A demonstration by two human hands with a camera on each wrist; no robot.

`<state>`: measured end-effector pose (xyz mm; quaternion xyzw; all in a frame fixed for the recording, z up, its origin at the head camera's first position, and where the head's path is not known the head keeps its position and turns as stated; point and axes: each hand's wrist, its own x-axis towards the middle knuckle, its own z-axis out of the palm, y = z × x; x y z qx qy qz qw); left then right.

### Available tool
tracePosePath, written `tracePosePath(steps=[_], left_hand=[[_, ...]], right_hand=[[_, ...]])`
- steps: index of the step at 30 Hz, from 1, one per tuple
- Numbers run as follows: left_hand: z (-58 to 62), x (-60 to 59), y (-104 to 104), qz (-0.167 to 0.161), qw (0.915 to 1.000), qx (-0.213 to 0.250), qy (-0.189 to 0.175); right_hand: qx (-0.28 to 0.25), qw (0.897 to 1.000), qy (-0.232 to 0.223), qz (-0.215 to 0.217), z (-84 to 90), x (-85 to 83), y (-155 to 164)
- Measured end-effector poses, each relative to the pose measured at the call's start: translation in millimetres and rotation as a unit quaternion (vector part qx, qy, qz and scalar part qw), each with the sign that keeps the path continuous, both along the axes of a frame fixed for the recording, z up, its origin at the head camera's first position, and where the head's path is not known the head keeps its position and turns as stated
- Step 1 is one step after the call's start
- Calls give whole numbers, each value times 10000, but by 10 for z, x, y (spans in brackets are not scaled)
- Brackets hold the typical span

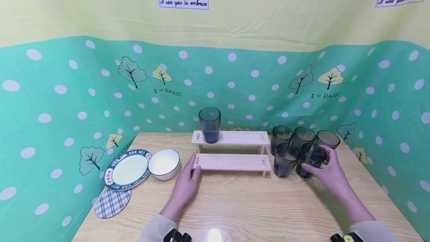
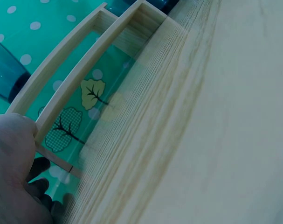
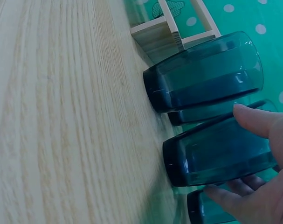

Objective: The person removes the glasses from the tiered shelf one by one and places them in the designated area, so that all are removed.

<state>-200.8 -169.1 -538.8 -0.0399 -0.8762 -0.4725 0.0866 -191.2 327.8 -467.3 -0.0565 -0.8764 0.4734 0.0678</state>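
The two-step wooden rack [image 1: 231, 148] stands upright near the back middle of the wooden table [image 1: 235, 204], and everything else lies in relation to it. On the left end of its upper step stands one dark blue-grey glass [image 1: 209, 124], upright, mouth open upward; the rest of that step and all of the lower step are bare wood.

The left hand [image 1: 186, 185] lies in front of the rack's left end, fingers fairly straight and close together, the fingertips touching the left edge of the lower step; it grips nothing. The left wrist view shows the thumb against that step's end.

Just right of the rack stand five more glasses in a tight cluster: three in a back row and two in front. The front left glass [image 1: 285, 160] stands just beside the rack's right leg. The right hand [image 1: 327, 173] grips the front right glass [image 1: 311, 160], thumb on its near side and fingers curled round its far side, with the glass upright on the table.

Left of the rack, a white bowl [image 1: 164, 163] touches a rimmed plate [image 1: 127, 169], and a checked coaster [image 1: 112, 202] lies at the table's left edge. In front of the rack lies a broad stretch of open tabletop between the two forearms.
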Motion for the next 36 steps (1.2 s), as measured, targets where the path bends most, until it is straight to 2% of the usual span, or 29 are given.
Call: tracePosePath(steps=[3,6,11,14,20,26,36], left_hand=[[-17,-5,-6,-21,10000,-14,-4],[-21,-11,-9,-42,10000,-10,21],[-14,-15,-9,-42,10000,0,42],[-5,-17,-7,-37,10000,7,40],[6,-18,0,-62,10000,34,24],[6,-14,13,-60,10000,25,-12],[12,1,3,-19,10000,51,-64]], right_hand=[[39,9999,74,106,29,9,6],[256,9988,389,151,97,14,3],[620,9917,1118,166,327,22,-57],[719,9881,1346,170,491,31,-140],[669,9866,1458,311,723,19,-354],[586,9847,1565,489,831,-42,-520],[139,9843,1518,888,1016,-159,-914]])
